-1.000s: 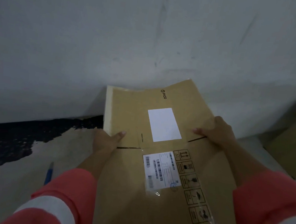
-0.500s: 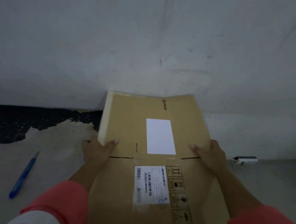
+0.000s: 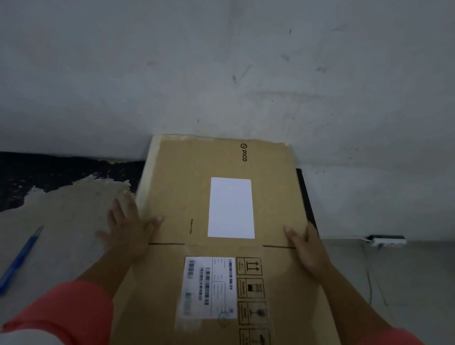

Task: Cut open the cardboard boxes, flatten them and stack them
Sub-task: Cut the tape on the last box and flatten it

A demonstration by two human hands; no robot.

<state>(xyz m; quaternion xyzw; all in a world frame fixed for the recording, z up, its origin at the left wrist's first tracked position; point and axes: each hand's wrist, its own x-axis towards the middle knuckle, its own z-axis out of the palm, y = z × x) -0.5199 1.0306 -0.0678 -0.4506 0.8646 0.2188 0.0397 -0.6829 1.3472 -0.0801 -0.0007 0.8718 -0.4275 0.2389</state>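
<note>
The grey wall (image 3: 232, 60) meets the floor (image 3: 60, 225), and against it butts the far end of a flattened cardboard box (image 3: 179, 195), labels up, stretched between both grips. The left grip (image 3: 127, 229) is spread apart, thumb on the box's left edge and fingers splayed beside it. The right grip (image 3: 306, 251) is clamped on the right edge, thumb on top. A blue pen-like tool (image 3: 16, 262) lies on the floor well left of the left grip.

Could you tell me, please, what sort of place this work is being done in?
Probably a bare storeroom or utility room. The flattened cardboard box is handled at floor level, on a worn floor with dark patches, against a scuffed white wall, and a power strip lies on the floor.
</note>
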